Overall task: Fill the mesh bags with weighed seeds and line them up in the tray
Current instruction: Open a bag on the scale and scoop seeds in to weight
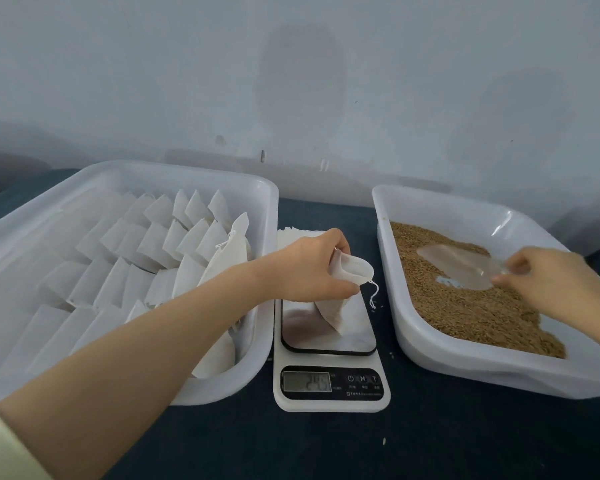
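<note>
White mesh bag point(336, 311) at the centre of the frame, hanging slantwise over the scale point(331, 405), lower corner touching the shiny weighing plate point(357, 332). Mouth of the bag pulled open and turned toward the right of the frame, drawstring point(374, 293) dangling from the rim. Left grip point(305, 268) grasping the bag at its mouth, thumb below, fingers curled over the top edge, forearm reaching in from the lower left across the near corner of the left tray point(187, 169). Digits on the scale's display point(307, 381) lit but too blurred to read surely.

Behind the scale, between the two trays, a small stack of flat empty bags point(291, 236) lying on the desk point(413, 445).

At left of frame, the left tray holding filled bags point(153, 244) in overlapping slanted rows, the nearest ones leaning against the tray's right wall just beside the forearm.

At right of frame, a second white tray point(465, 370) with a bed of brown seeds point(465, 317) spread over most of its floor. Clear plastic scoop point(459, 268) lying in the seeds, bowl toward the centre of the frame. Right grip point(551, 271) at the scoop's handle end, thumb and fingers pinching it, somewhat blurred.

A few loose seeds scattered on the dark desk near the scale. Pale, stained wall point(291, 81) across the upper frame. Cream sleeve point(0, 445) at the lower left corner.
</note>
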{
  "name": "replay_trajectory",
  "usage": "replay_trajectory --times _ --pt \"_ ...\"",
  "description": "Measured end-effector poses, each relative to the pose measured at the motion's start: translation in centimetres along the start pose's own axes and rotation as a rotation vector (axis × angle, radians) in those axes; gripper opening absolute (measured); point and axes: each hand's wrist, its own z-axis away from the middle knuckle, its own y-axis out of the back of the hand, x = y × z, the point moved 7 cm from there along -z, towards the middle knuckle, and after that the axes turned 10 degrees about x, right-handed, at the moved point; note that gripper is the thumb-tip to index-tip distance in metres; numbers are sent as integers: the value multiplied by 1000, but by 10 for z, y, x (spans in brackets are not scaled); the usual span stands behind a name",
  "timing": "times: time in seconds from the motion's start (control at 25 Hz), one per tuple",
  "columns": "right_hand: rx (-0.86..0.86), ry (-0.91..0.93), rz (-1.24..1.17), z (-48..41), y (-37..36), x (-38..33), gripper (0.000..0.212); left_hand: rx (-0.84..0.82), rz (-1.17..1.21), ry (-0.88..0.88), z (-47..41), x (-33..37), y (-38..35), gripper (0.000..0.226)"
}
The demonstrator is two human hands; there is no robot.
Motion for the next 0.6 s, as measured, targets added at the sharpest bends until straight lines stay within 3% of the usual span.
replay_trajectory --times 0.08,0.24,0.44,0.52,0.6 --pt "-79 -26 -40 3 -17 5 18 1 2 1 0 0 0 39" --pt "-149 -81 -52 3 -43 18 21 1 5 5 0 -1 0 39" --pt "-235 -107 69 3 -51 17 17 6 3 3 0 -1 0 41" --pt "-115 -57 188 4 -39 7 34 -2 6 3 0 -1 -1 41" --pt "106 59 130 13 -17 -22 41 -4 3 2 0 -1 -1 41"
